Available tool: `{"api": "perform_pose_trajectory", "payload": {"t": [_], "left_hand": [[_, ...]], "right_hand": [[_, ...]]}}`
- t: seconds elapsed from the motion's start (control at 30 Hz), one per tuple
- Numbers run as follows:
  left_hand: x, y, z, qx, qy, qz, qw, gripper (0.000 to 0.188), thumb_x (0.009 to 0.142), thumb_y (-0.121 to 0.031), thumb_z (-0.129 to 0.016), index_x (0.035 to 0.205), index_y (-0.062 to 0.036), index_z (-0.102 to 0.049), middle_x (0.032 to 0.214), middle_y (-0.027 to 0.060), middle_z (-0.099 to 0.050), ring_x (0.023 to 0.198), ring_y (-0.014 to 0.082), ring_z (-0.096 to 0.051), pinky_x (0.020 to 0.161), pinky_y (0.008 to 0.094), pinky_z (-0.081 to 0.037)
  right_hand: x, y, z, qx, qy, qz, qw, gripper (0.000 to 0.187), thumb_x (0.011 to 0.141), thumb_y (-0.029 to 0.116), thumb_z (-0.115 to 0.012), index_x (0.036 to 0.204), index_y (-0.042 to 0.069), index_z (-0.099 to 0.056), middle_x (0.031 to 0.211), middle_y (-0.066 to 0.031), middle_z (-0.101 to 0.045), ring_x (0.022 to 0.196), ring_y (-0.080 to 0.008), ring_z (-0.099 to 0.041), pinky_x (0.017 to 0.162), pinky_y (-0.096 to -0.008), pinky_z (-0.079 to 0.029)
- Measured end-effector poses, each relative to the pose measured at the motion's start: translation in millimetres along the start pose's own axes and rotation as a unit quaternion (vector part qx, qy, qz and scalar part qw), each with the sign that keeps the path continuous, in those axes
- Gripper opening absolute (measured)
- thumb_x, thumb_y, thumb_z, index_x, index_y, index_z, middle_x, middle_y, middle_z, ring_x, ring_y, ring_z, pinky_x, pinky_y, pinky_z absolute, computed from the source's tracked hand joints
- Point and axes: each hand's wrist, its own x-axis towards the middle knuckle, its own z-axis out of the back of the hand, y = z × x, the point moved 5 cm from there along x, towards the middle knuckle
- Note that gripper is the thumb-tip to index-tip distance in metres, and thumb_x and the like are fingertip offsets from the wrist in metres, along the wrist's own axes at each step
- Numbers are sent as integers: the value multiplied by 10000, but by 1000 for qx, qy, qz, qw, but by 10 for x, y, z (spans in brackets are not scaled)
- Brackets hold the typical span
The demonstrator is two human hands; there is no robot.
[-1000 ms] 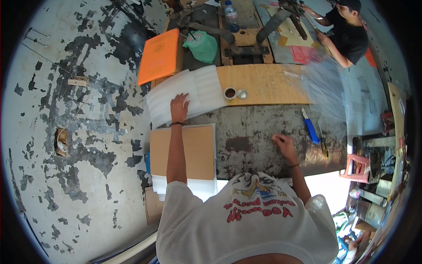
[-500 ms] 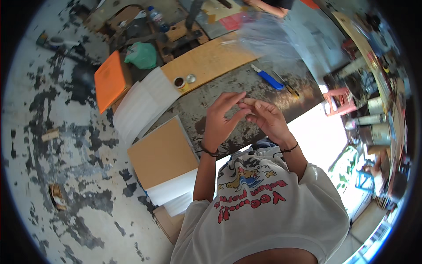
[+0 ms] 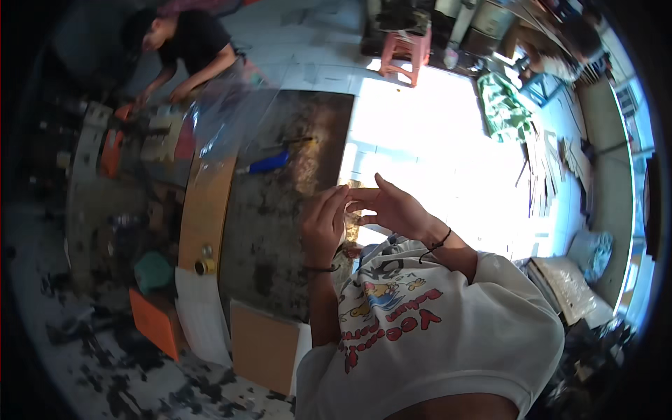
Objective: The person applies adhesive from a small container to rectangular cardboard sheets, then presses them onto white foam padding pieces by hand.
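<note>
Meeting at the fingertips, the two hands are raised beside the long right edge of the bench (image 3: 262,234). The left hand (image 3: 324,222) is over the bench side, its fingers narrow, bent and close together; whether they pinch anything small cannot be told. The right hand (image 3: 397,208) is past that edge, in front of the bright floor (image 3: 430,136), fingers spread wide and thumb raised, with nothing visible in its palm.

Nearest on the bench top is the blue-handled knife (image 3: 269,163), its blade toward the wooden plank (image 3: 201,224); a yellow-handled tool (image 3: 302,140) lies just beside it, nearer the right edge. A dark, worn stretch of bench top runs from the knife down to the brown board (image 3: 262,346) at the lower end. White foam sheets (image 3: 199,311) overlap the plank's lower end, near a small tin (image 3: 205,266). A clear plastic sheet (image 3: 227,119) spreads across the plank's far end, in front of a co-worker in black (image 3: 203,45).

Bright floor reaches from the right edge across to a green-and-white bundle (image 3: 502,108). A red stool (image 3: 406,56) stands beyond, well apart from both hands.
</note>
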Motion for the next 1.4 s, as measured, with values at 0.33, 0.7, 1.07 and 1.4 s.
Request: {"api": "perform_pose_trajectory", "payload": {"t": [0.33, 0.7, 1.07, 1.4], "left_hand": [[583, -727, -2794, -172, 77, 37, 981, 60, 922, -84, -658, 939, -33, -684, 890, 105, -704, 791, 237, -684, 698, 332, -520], [761, -2257, -5482, -302, 444, -50, 842, 162, 1008, -143, -517, 932, -5, -556, 791, 153, -665, 727, 306, -673, 625, 391, -505], [893, -2433, -7114, -282, 645, -8, 710, 265, 959, -259, -639, 993, 1, -679, 806, 129, -708, 721, 167, -673, 663, 308, -502], [1511, -3293, -9123, -88, 811, -179, 550, 387, 958, -372, -610, 1140, -39, -682, 1046, 140, -722, 924, 251, -696, 830, 349, -533]], "right_hand": [[-1525, 1150, 1799, 31, -151, 121, 981, 671, 1028, 572, -341, 1392, 38, -521, 1357, -53, -574, 1159, -179, -538, 993, -348, -404], [-3596, 1491, 3209, 90, -410, 347, 839, 545, 1031, 439, -466, 1373, 19, -533, 1347, -82, -570, 1152, -178, -556, 978, -342, -451], [-4781, 787, 5036, 0, -741, 275, 612, 236, 913, 259, -713, 966, 32, -749, 847, -24, -721, 726, -92, -632, 679, -250, -520], [-5047, -833, 6137, 147, -855, 16, 497, 257, 880, 247, -647, 835, -4, -677, 835, -151, -730, 753, -261, -696, 745, -389, -543]]}}
